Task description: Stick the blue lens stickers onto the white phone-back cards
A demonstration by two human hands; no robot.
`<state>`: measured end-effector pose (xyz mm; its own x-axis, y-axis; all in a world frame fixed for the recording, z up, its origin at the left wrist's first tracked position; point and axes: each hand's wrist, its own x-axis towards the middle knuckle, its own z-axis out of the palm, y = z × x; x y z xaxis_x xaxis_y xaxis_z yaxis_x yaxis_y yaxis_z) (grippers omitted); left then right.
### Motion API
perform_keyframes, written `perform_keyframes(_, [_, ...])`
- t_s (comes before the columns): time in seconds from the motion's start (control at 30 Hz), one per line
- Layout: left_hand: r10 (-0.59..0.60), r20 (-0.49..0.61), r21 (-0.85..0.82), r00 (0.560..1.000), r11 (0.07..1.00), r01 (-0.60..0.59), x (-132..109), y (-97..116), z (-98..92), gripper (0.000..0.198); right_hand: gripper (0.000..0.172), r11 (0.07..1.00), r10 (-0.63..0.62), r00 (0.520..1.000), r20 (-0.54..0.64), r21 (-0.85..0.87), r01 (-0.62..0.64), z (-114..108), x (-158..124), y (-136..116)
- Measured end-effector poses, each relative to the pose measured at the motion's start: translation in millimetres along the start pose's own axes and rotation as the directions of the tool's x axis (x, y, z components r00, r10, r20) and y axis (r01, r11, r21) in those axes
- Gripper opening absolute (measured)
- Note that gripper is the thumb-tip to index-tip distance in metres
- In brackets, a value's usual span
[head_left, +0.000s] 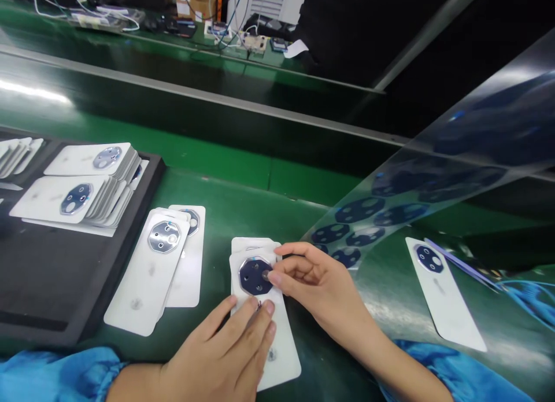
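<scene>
A white phone back panel (pixel 281 344) lies on a small stack of similar panels in front of me. Over its octagonal camera area sits a dark lens film (pixel 250 276) with round holes. My left hand (pixel 229 350) rests on the panel just below that area, fingers stretched out and flat. At the film's right edge, my right hand (pixel 318 283) has its thumb and index finger pinched together. How much of the edge lies between these fingertips is hidden. Left of my hands, another panel (pixel 145 280) with a silvery camera area overlaps further panels.
A black tray (pixel 34 269) with stacked panels (pixel 52 196) stands at the left. From the right, a clear sheet (pixel 390 182) bearing several dark films slants down close to my right hand. Further right lie a single panel (pixel 446 298) and purple tweezers (pixel 462 264).
</scene>
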<state>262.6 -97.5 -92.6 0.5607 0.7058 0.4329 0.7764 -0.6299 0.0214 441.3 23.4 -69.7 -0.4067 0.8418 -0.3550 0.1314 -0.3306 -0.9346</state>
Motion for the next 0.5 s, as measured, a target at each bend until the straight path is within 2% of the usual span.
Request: perform_keyframes(0.5, [-0.006,-0.005,-0.019,1.0,1.0,0.006,-2.2,-1.1,4.1,0.037,0.027,1.0,0.018,1.0,-0.001,-0.006,-0.018,1.3,-0.1,-3.6])
